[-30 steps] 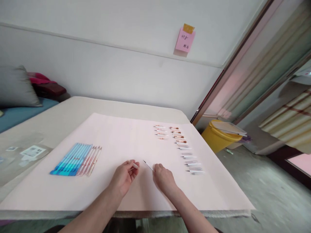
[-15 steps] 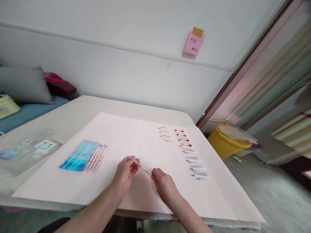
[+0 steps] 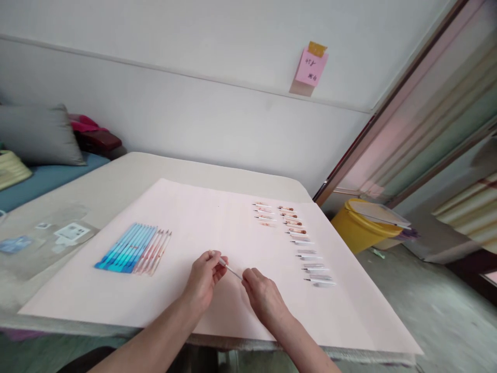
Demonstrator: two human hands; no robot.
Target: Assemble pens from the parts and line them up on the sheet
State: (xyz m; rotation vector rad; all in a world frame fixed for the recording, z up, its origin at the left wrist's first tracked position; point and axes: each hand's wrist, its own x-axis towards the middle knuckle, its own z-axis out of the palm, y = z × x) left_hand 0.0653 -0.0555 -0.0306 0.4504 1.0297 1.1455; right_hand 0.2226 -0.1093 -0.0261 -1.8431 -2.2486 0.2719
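Observation:
Both of my hands are low over a large pale pink sheet (image 3: pixel 194 207) on the table. My left hand (image 3: pixel 204 280) pinches the white end of a thin pen refill (image 3: pixel 229 268), its fingers closed round a small white piece. My right hand (image 3: pixel 262 295) is closed on the other end of the same refill. The refill spans the short gap between the two hands. To the left lies a tight row of blue and pink pens (image 3: pixel 134 249). At the right, small pen parts (image 3: pixel 295 238) lie in two neat columns.
Clear plastic wrappers with labels (image 3: pixel 58 235) lie on the bare table at the left. A yellow bin (image 3: pixel 359 225) stands on the floor past the table's right side. A grey cushion (image 3: pixel 37 137) rests on a blue bed at the far left.
My hands have drawn closer together, and the refill that my right hand held alone now has its tip at my left hand's white piece. The view shifted slightly.

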